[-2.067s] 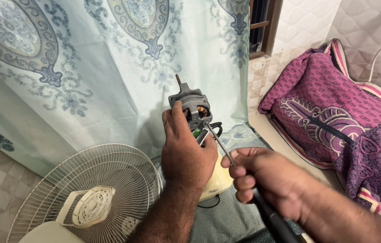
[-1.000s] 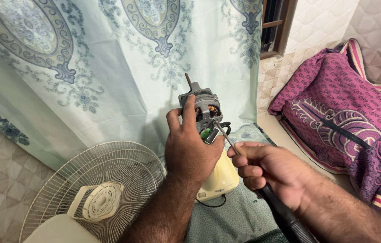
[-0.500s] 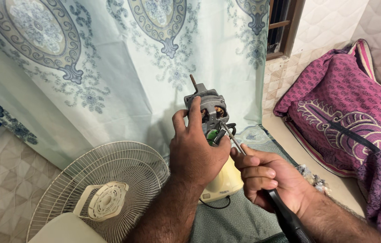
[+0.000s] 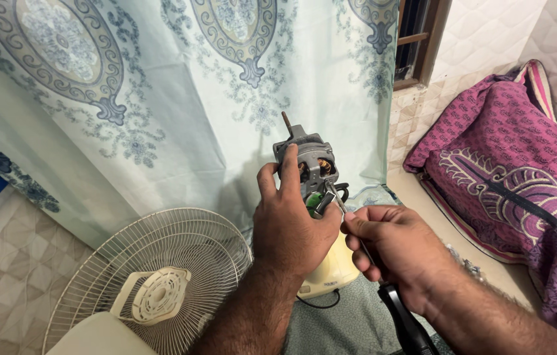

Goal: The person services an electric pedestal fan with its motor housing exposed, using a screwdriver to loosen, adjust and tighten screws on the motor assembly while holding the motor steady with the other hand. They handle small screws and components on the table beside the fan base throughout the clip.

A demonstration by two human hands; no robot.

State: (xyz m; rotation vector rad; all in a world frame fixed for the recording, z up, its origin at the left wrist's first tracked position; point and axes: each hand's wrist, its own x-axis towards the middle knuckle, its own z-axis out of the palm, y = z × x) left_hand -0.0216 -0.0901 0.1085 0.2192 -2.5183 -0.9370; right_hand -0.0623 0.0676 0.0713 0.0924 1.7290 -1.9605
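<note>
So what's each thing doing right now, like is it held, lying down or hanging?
Fan motor: held upright, bare, shaft pointing up.
Left hand: wrapped around the motor.
Right hand: gripping the screwdriver.
Screwdriver: tilted, tip at the motor's side.
Fan grille: detached, lying on the floor.
Cream fan housing: below the motor, partly hidden.
Curtain: hanging, drawn shut.
Purple cloth: piled in a heap.

Pale patterned curtain [image 4: 160, 98] behind; tiled floor [image 4: 9, 263] left; dark window frame [image 4: 426, 46]; magenta bedding [image 4: 508, 171] right.
</note>
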